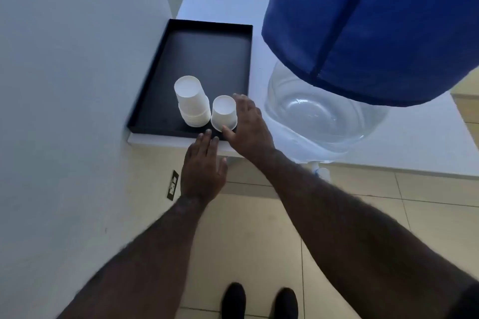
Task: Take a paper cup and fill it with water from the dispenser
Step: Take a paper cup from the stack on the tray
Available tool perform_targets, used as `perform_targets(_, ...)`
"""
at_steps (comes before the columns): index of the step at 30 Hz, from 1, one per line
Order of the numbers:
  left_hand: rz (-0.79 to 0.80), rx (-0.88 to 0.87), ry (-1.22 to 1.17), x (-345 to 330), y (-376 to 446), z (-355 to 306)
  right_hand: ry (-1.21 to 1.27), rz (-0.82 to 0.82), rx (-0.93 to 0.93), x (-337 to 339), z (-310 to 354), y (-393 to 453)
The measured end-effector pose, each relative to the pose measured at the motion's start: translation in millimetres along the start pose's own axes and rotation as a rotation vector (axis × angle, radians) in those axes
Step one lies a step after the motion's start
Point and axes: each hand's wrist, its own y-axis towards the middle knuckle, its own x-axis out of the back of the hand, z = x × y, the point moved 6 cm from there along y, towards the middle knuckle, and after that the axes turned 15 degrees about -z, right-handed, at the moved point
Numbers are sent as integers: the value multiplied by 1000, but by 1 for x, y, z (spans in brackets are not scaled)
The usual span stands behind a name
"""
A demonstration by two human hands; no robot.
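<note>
A single white paper cup stands upside down at the front of a black tray. My right hand wraps around its right side, thumb at its rim and fingers behind it. To its left stands a stack of upside-down paper cups. My left hand hovers flat with fingers apart at the tray's front edge, holding nothing. The clear water bottle of the dispenser sits to the right under a blue cover. A tap shows below the bottle.
The tray rests on a white counter against a white wall on the left. A wall socket sits low on that wall. Tiled floor and my two dark shoes lie below.
</note>
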Motion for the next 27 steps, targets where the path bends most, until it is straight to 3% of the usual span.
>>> perform_targets(7, -48, 23, -74, -13, 1, -2, -136, 76, 26, -34, -2, 27)
perform_targets(20, 5, 58, -118, -10, -1, -7, -62, -238, 102, 21, 35, 27)
perform_targets(27, -40, 118, -180, 7, 14, -10, 264, -452, -155, 76, 36, -28)
